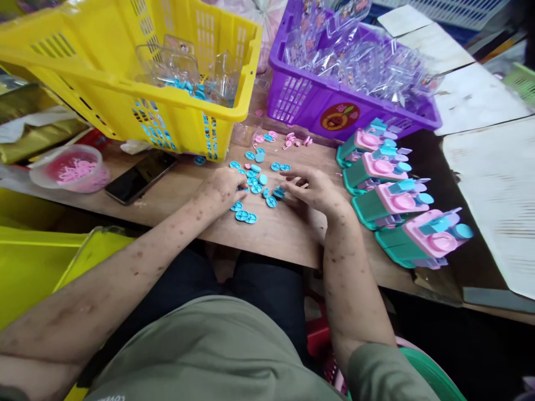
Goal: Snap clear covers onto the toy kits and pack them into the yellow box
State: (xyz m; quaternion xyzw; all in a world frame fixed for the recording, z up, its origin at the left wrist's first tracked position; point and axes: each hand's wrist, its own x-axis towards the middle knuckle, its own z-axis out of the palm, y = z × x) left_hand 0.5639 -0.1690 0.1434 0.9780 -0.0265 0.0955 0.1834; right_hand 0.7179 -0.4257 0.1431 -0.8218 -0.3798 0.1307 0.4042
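Observation:
Several small blue plastic discs point(256, 189), round and oval with cross ribs, lie loose on the wooden table. At the left of this cluster, my left hand point(224, 189) rests low with curled fingers; a bit of blue shows between its finger and thumb, mostly hidden. On the other side, my right hand point(313, 192) hovers palm down with fingers apart, its fingertips close to a blue disc point(278, 192). Whether they touch it I cannot tell. Small pink plastic pieces point(289, 139) are scattered behind the discs.
Four-sided yellow basket point(246, 106) and purple basket point(288, 75) with clear packs stand behind. Several pink-and-teal toy assemblies point(397, 203) line the right. At left lie a phone point(141, 177) and a tub point(100, 159) of pink pieces. The table's front edge is near my lap.

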